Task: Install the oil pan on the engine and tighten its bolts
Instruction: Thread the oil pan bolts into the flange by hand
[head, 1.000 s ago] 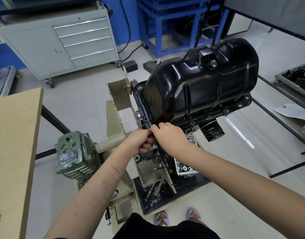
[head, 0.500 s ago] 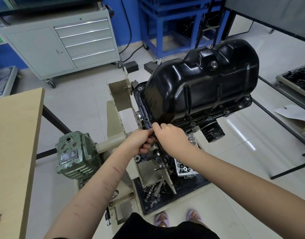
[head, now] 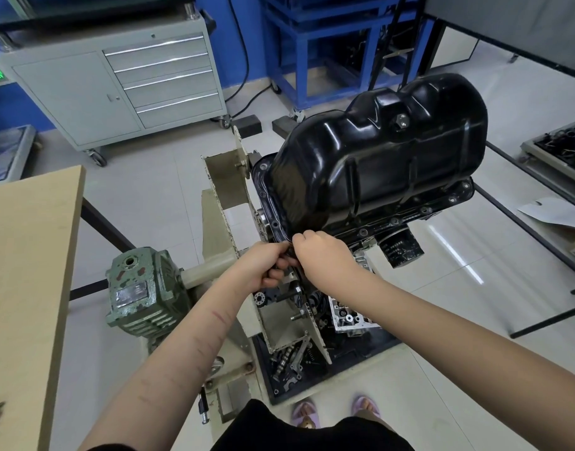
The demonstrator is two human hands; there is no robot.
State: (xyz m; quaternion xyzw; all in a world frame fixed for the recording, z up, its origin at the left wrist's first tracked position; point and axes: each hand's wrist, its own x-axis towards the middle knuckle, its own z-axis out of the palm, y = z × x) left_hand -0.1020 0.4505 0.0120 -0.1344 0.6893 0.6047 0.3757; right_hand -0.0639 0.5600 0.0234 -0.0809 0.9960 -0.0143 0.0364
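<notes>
Two hands, left (head: 263, 265) and right (head: 325, 255), each grip curled at one oil pan's (head: 377, 164) flange.

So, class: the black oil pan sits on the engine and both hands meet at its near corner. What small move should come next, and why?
Probably keep turning the bolt at that corner by hand until it seats. Both the left hand and right hand pinch at the rim of the oil pan there, no tool is in view, and the bolt itself is hidden by the fingers.
</notes>
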